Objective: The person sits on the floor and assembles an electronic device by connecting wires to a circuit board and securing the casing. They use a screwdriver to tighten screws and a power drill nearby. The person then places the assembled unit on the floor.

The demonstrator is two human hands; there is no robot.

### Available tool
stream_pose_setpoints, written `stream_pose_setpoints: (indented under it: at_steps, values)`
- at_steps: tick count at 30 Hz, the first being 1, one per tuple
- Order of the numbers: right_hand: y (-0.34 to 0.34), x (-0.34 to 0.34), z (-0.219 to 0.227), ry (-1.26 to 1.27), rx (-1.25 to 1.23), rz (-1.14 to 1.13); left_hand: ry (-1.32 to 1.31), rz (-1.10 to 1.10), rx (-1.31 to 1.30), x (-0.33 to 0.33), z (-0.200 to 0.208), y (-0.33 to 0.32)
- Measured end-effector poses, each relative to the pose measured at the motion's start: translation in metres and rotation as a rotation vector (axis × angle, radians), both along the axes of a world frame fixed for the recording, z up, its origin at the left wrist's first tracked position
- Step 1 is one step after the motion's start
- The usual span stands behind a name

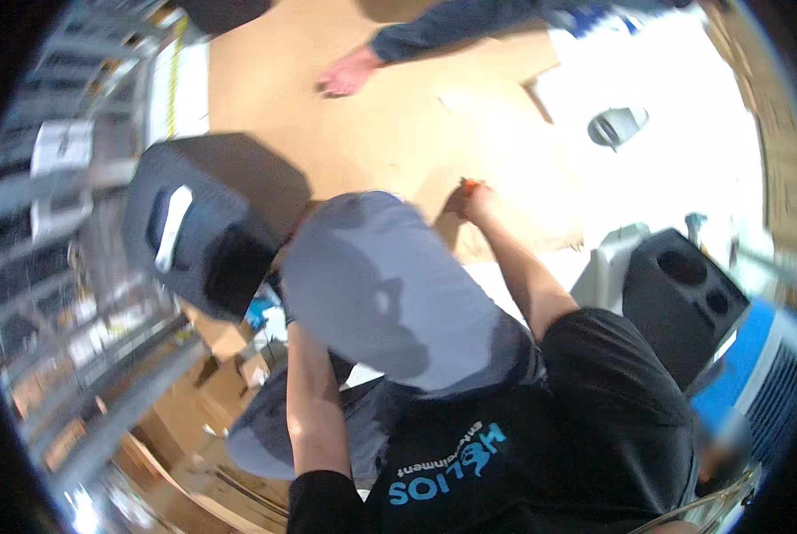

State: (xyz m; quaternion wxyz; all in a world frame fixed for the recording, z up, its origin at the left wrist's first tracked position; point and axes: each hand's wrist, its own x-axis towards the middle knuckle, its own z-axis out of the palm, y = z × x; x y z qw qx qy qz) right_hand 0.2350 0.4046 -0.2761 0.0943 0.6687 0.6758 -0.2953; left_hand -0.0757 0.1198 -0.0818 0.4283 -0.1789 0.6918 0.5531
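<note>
Knee [354, 258] in grey trousers hides left hand, grip can't be told | right hand [481, 206] closed round blurred orange item [471, 186] at brown surface [372, 142] | cardboard boxes [171, 405] lower left, contents unclear

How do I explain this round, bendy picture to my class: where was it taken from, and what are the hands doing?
There is no machine here: a person works bare-handed, wearing a fisheye camera that looks down from their head and bends straight edges. The black shirt below is the wearer's own. Their right hand seems to hold a small orange thing, blurred, by the brown surface. Their left hand is hidden, apparently behind the grey trousered knee, near a black cabinet. A grey oval-ended thing lies on the white area. At the top, a co-worker's hand reaches in.
</note>
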Motion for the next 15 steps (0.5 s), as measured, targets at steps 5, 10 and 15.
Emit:
stream_pose_setpoints:
  at_steps: [5, 10, 15]
  values:
    - [0.047, 0.001, 0.162, 0.954, 0.416, 0.094, 0.015, -0.006, 0.077, -0.012, 0.005, -0.027]
    - [0.08, -0.02, 0.431, 1.055, 0.623, 0.245, -0.129, -0.088, 0.262, -0.022, 0.028, -0.046]
    - [-0.012, -0.115, 0.505, 1.258, 0.256, 0.553, -0.15, -0.024, 0.345, -0.021, 0.034, -0.045]
